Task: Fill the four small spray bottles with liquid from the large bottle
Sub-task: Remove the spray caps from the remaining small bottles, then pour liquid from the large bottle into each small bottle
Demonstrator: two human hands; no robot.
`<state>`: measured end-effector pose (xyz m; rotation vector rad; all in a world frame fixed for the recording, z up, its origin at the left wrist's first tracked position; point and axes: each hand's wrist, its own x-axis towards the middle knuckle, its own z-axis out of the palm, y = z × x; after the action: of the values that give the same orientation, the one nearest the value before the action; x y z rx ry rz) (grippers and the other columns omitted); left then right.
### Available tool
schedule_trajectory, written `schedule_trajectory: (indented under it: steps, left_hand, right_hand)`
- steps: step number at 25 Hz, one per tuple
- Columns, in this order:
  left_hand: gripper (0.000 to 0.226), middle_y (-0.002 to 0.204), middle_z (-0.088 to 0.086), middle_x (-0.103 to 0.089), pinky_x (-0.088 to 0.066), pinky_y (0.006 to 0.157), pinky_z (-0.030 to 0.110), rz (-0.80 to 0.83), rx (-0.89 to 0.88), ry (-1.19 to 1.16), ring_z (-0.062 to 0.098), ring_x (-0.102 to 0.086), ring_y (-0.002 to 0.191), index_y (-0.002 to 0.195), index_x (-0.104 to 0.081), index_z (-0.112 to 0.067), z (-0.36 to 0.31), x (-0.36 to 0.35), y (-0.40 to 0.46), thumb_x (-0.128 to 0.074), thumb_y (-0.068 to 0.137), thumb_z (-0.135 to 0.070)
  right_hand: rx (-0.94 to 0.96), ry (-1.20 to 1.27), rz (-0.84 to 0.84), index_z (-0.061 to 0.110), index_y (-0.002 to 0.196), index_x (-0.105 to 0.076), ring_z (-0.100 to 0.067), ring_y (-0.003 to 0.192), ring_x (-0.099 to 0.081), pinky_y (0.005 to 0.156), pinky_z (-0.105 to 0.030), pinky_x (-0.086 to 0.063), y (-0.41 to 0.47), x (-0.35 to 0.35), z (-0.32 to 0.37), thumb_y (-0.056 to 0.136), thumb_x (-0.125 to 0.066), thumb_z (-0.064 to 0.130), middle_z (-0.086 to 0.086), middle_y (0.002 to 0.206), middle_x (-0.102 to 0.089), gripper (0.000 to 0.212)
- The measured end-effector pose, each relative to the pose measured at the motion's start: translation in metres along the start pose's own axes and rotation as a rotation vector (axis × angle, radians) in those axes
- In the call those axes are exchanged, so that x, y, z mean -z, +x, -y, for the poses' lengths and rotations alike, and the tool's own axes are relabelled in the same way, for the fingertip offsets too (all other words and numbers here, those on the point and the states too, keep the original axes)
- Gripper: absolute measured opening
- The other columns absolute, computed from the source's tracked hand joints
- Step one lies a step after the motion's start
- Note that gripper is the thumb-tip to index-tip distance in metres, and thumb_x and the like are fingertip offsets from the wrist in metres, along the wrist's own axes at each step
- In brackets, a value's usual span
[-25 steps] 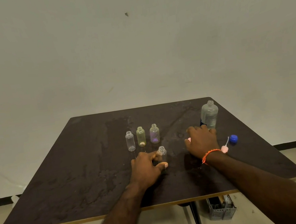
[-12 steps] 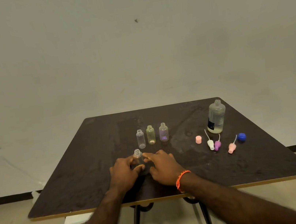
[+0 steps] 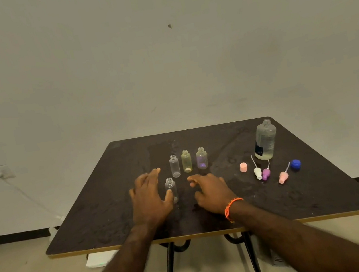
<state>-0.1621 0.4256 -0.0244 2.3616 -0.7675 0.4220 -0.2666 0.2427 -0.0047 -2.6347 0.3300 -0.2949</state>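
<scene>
A dark worktop (image 3: 105,207) stands before a plain pale wall. Near its middle an uncapped clear small bottle (image 3: 171,189) stands upright; the left hand (image 3: 151,198) is spread open beside it, thumb touching its side, and the right hand (image 3: 210,191) is open just to its right. Behind stand three more small bottles (image 3: 186,162) in a row. At far right stands the large bottle (image 3: 265,140), with loose spray caps (image 3: 265,173) near it.

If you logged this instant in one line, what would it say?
left hand: open, beside near clear small plastic bottle | right hand: open, empty | large clear bottle: uncapped, untouched
</scene>
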Motion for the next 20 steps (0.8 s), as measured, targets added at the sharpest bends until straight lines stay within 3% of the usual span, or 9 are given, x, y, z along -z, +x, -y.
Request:
schedule_trajectory:
  steps: [4,8,16,20]
  left_hand:
    - [0.058,0.154,0.001,-0.052,-0.029,0.113,0.053,-0.104,-0.229,0.038,0.024,-0.033,0.15,0.134,-0.059,-0.025,-0.046,0.008,0.025,-0.065,0.081,-0.046]
    - [0.064,0.147,-0.001,-0.056,-0.03,0.111,0.049,-0.071,-0.368,-0.028,0.023,-0.035,0.148,0.139,-0.055,-0.023,-0.106,-0.018,0.044,-0.068,0.083,-0.051]
    - [0.082,0.158,0.004,-0.04,-0.019,0.117,0.044,0.251,-0.356,-0.025,0.02,-0.023,0.153,0.152,-0.04,-0.03,-0.211,-0.113,0.09,-0.066,0.086,-0.071]
    - [0.1,0.159,0.003,-0.042,-0.02,0.115,0.046,0.357,-0.278,-0.066,0.021,-0.026,0.151,0.159,-0.031,-0.024,-0.239,-0.173,0.133,-0.07,0.081,-0.074]
  right_hand:
    - [-0.057,0.023,-0.138,0.032,0.131,-0.058,-0.019,0.113,-0.059,0.099,-0.044,-0.043,-0.008,0.034,-0.032,0.084,-0.056,0.023,0.015,0.114,-0.068,0.048]
    - [-0.147,0.012,-0.308,0.031,0.124,-0.061,-0.018,0.107,-0.064,0.097,-0.045,-0.047,-0.019,0.077,-0.083,0.086,-0.059,0.026,0.012,0.107,-0.071,0.039]
    - [-0.369,-0.069,-0.469,0.025,0.127,-0.057,-0.024,0.109,-0.064,0.097,-0.048,-0.047,-0.008,0.148,-0.18,0.085,-0.062,0.028,0.003,0.116,-0.07,0.042]
    - [-0.437,0.055,-0.432,0.025,0.142,-0.044,-0.023,0.123,-0.058,0.103,-0.051,-0.046,0.023,0.156,-0.218,0.08,-0.07,0.049,0.003,0.135,-0.06,0.072]
